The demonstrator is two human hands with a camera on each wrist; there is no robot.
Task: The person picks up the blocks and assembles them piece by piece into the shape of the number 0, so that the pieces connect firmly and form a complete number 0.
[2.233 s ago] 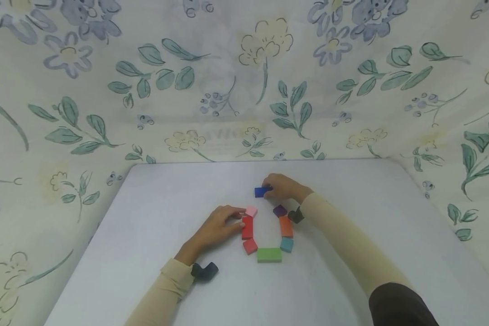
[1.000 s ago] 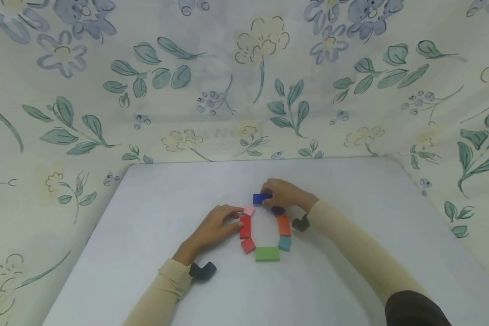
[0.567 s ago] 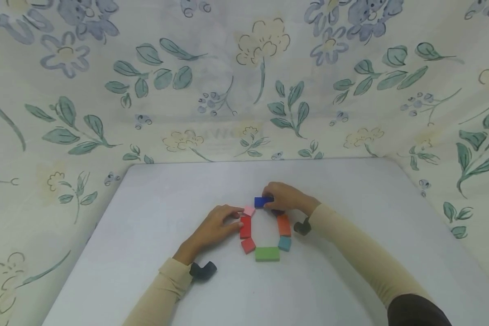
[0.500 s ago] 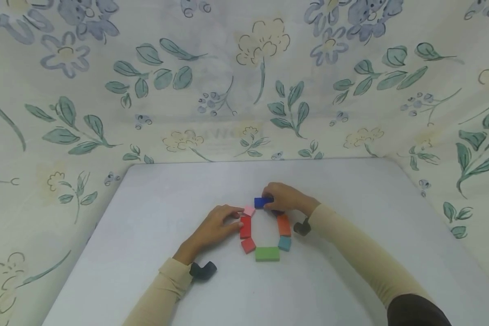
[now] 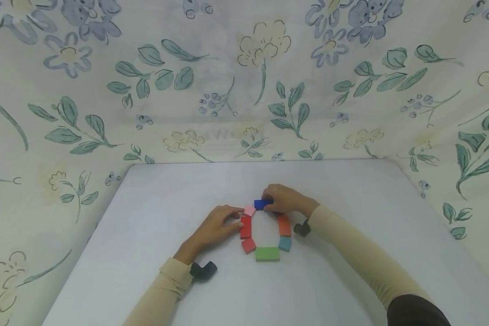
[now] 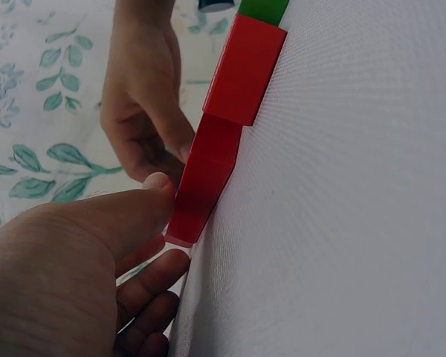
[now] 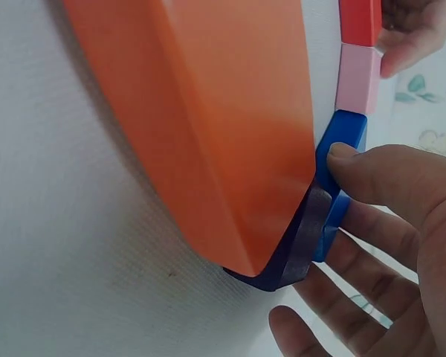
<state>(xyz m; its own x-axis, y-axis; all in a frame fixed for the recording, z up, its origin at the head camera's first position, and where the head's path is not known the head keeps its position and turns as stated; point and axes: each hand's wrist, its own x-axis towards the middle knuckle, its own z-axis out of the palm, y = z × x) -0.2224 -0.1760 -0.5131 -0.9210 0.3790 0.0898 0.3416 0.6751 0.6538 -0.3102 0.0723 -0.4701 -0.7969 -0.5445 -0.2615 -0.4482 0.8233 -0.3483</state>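
My right hand (image 5: pixel 287 199) pinches a blue block (image 5: pixel 261 205) between thumb and fingers at the far end of a ring of blocks. In the right wrist view, the blue block's left end meets the pink block (image 7: pixel 357 80) and its other end lies against the dark purple block (image 7: pixel 290 249). Mostly, the right hand hides that purple block in the head view. My left hand (image 5: pixel 216 228) lies at the ring's left side, thumb against the long red block (image 6: pixel 207 167) and index fingertip at the pink block. Its other fingers are loosely bent.
The ring continues with a smaller red block (image 5: pixel 248 246), a green block (image 5: pixel 267 254) at the near side, a teal block (image 5: pixel 285 243) and an orange block (image 5: pixel 284 225). A white table (image 5: pixel 330 280) carries them. Floral cloth (image 5: pixel 228 81) hangs behind.
My right hand has drawn the blue block toward me, from beyond the ring to its far end between the pink and purple blocks. The left hand has stayed in place.
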